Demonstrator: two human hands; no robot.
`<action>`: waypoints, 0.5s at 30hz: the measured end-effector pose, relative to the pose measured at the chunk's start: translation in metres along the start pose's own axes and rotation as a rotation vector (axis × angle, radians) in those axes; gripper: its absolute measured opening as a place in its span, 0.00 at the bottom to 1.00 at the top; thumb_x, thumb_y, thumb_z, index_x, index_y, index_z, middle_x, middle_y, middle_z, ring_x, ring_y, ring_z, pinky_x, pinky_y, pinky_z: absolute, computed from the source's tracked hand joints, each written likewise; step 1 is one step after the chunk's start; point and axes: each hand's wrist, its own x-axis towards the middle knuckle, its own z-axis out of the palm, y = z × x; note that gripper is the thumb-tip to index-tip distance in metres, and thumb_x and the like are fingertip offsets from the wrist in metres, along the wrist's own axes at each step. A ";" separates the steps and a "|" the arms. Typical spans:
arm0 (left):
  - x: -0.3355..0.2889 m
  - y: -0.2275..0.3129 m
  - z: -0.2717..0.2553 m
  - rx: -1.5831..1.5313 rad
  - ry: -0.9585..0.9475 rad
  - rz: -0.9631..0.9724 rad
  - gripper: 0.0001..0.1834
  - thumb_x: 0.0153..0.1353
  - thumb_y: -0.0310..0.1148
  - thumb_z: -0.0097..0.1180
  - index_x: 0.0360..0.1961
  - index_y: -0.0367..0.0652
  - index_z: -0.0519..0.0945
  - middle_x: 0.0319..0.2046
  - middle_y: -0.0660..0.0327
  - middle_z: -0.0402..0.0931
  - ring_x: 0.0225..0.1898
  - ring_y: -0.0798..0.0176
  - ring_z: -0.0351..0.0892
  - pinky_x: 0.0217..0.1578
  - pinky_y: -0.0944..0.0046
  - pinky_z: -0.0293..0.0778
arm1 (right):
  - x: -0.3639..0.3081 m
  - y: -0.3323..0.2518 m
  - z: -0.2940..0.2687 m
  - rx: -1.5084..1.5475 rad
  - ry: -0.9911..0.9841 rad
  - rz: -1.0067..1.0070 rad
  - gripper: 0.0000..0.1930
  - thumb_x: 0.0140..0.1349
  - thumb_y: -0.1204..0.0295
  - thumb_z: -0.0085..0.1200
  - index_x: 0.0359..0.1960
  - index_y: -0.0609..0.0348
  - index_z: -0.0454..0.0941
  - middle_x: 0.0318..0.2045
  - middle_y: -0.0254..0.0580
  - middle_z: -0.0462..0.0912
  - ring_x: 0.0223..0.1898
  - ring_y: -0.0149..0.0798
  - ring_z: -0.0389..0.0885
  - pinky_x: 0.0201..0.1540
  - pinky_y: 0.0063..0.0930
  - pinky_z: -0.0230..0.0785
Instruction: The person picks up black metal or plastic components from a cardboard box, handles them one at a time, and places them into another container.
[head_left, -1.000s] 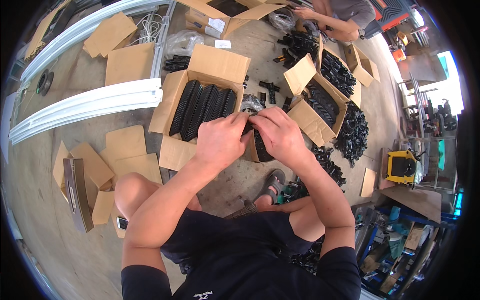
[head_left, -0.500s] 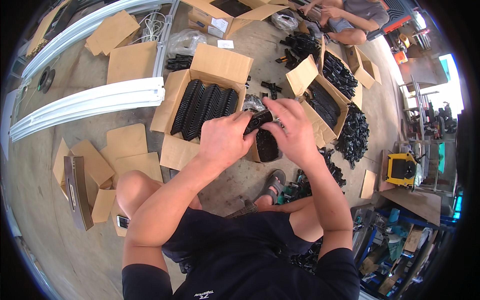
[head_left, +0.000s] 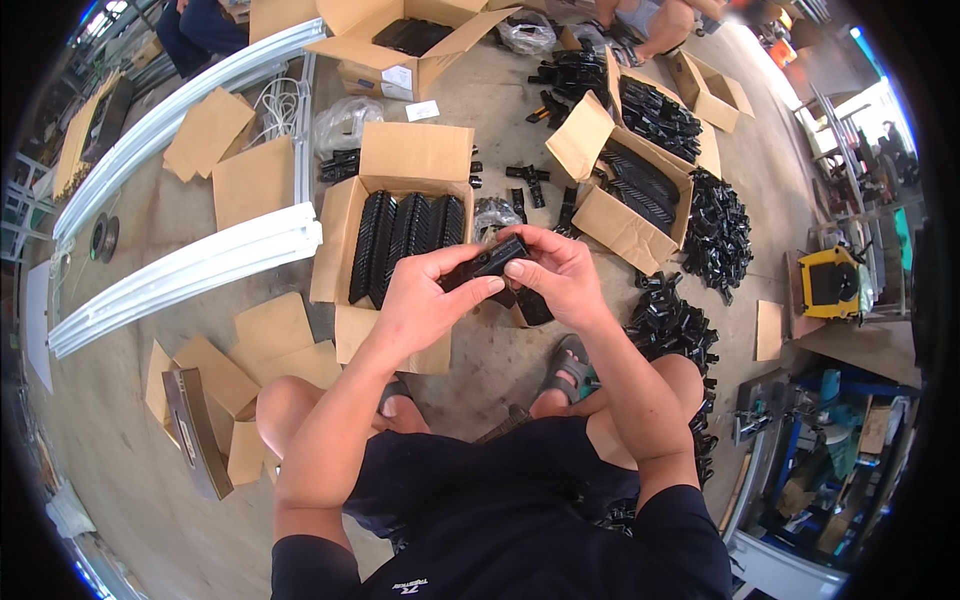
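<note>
A short black plastic part is held up in front of me between both hands. My left hand is closed about its left end, the thumb stretched along the lower side. My right hand pinches its right end, thumb on the near face and fingers over the far edge. What kind of fitting it is cannot be made out. Just beyond my left hand, an open carton holds neat rows of black parts. Beneath my hands, a small container of dark bits is mostly hidden.
Another carton of black parts stands at right, beside heaps of loose black parts. White metal rails and flattened cardboard lie left. A yellow machine is far right. Parts of other people show at the top.
My right hand has closed in on the black part, its thumb now pressing the near face. My left fingers have shifted along the part. The whole view has tilted slightly.
</note>
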 end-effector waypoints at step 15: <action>0.021 -0.023 0.020 -0.365 0.103 0.113 0.11 0.64 0.18 0.64 0.47 0.32 0.81 0.43 0.58 0.86 0.43 0.73 0.83 0.45 0.71 0.80 | 0.008 -0.008 0.004 -0.156 0.137 0.050 0.19 0.66 0.77 0.63 0.58 0.68 0.78 0.39 0.31 0.83 0.38 0.21 0.77 0.41 0.18 0.71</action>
